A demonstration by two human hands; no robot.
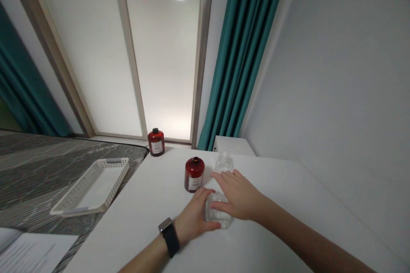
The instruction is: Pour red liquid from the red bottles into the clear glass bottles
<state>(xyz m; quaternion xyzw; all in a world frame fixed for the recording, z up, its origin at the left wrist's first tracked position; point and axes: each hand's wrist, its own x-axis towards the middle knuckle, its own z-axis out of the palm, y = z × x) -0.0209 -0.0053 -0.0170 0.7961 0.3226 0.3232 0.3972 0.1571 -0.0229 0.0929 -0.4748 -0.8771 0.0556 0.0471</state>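
Observation:
Both of my hands close around a square transparent glass bottle (218,211) lying or standing low on the white table (137,222). My left hand (195,215), with a black-strapped watch on its wrist, grips the bottle's near left side. My right hand (237,194) covers its top and right side, and the fingers hide much of the glass. Just beyond my left fingertips stands a dark red bottle with a black cap and white label (194,174). A second transparent glass bottle (223,162) stands behind my right fingertips.
A matching red bottle (156,142) stands at the table's far edge. To the left, a white perforated plastic tray (89,187) rests on a grey marble-patterned surface (38,166), with a printed paper sheet (32,254) nearer me. A white box (233,145) sits beyond the table, beside teal curtains (243,51).

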